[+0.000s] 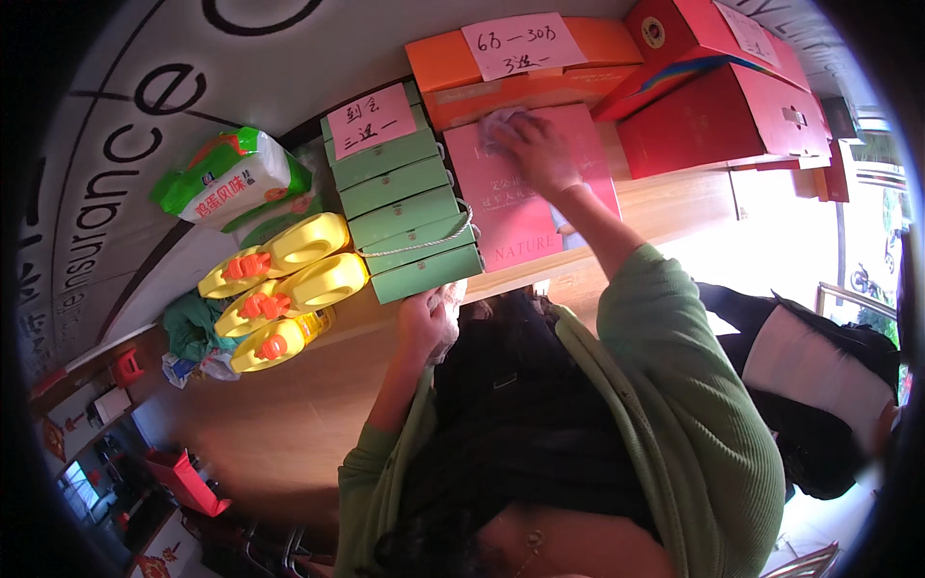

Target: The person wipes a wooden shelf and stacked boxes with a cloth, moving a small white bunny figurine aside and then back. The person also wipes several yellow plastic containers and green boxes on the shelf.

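Observation:
My right hand (pixel 538 155) presses a crumpled light purple cloth (pixel 502 130) onto the upper part of a flat pink box (pixel 498 209) with printed writing. My left hand (pixel 426 321) grips a crumpled whitish cloth or bag (pixel 449 325) just below the front of the green boxes; its exact material cannot be told. The green boxes (pixel 405 209) stand in a row left of the pink box, with a twisted cord handle over them and a handwritten pink paper (pixel 372 119) on top.
Yellow bottles with orange caps (pixel 311 242) and a green-and-white noodle package (pixel 238 177) lie left. Behind the pink box is an orange box (pixel 524 72); red boxes (pixel 715 119) stand right. A person in black and white (pixel 816 361) is at the far right.

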`<state>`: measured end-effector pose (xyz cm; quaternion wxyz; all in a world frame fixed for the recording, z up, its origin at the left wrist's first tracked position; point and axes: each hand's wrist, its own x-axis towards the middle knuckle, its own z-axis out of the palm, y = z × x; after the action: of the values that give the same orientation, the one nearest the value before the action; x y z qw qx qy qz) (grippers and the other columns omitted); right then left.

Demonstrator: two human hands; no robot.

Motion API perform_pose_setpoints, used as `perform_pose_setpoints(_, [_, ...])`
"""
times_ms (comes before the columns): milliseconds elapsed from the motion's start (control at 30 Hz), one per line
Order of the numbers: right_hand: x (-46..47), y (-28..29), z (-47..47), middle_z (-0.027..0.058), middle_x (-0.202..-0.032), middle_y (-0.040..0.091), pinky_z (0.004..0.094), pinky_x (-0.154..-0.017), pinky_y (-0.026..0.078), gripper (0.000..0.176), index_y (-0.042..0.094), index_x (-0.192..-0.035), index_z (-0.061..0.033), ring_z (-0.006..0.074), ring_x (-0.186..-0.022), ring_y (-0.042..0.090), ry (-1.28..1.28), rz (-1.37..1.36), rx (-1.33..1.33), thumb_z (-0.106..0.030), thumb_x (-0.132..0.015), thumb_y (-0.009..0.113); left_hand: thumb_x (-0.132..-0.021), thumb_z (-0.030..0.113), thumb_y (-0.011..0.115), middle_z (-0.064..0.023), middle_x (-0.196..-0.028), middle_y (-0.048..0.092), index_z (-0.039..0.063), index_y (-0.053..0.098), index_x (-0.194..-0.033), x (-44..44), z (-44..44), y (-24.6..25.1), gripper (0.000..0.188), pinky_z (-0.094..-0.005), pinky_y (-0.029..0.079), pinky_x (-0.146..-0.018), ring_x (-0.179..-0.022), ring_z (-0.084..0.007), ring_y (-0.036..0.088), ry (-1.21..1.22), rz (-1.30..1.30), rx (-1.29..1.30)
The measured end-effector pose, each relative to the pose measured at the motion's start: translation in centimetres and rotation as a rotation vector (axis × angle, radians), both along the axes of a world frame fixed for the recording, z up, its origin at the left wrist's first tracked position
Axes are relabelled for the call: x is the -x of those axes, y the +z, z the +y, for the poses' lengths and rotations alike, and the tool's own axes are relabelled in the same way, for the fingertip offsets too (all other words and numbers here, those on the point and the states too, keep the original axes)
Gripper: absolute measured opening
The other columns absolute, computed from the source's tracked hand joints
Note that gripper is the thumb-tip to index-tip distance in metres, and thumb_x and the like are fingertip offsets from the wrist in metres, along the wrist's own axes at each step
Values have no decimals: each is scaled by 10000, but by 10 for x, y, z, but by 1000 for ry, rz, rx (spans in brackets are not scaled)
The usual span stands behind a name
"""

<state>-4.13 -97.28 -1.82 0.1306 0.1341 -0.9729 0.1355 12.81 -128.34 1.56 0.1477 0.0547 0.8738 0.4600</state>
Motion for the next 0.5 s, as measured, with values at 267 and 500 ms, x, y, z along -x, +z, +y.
perform_pose_setpoints(267, [-103,11,-54,10,-1314,559,480,-957,486,517,657,-1305,-295,335,-1268,485,58,-49,-15,-168,-805,620,-853,29,616,-224,-1035,708,37,692,-1168,2,10,4,324,-444,552,-808,-987,-421,682,14,41,77])
perform_pose_setpoints(500, [-83,31,35,-3,-1305,568,488,-959,482,557,653,-1328,-274,315,-1240,511,-186,-46,-21,-217,-774,654,-853,63,650,-224,-1003,724,32,725,-1096,2,49,35,256,-423,567,-784,-935,-387,710,-137,-112,165])
